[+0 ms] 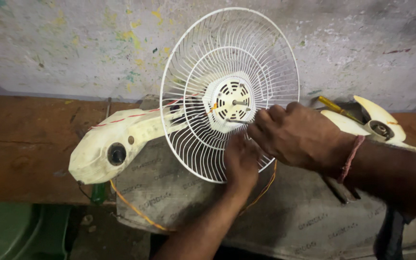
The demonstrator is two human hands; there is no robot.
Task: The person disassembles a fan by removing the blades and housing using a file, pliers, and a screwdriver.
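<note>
- White wire makes up the rear fan guard [196, 77], a round dished cage that stands on edge near the middle of the view, its open face turned toward the person so the hub can be reached.
- At the guard's centre sits the pale motor housing [231, 100], with a bare metal shaft [240, 102] sticking out toward the viewer; no blade is on it.
- From 4 o'clock the right hand [297, 135] comes in, knuckles up, fingers curled and bunched at the lower edge of the housing. They seem to pinch something small against it, but what lies between the fingertips cannot be made out.
- From 6 o'clock the left hand [240, 161] rises, its fingers pressed together behind the lower wires of the guard, likely steadying the cage so it does not roll while the other hand works.
- Toward 9 o'clock the cream fan body [116, 139] lies on its side, a dark round knob [116, 153] facing up; laid flat like this, it props the guard upright.
- An orange wire [136, 209] trails from under the body toward 7 o'clock.
- All of it rests on a grey woven sack [309, 216] spread over a worn wooden bench [20, 139], probably to cushion the parts.
- At 3 o'clock the removed cream fan blade [379, 126] lies set aside, out of the way, with a yellow-handled screwdriver [335, 108] just beside it.
- Behind stands a paint-flecked wall [73, 43].
</note>
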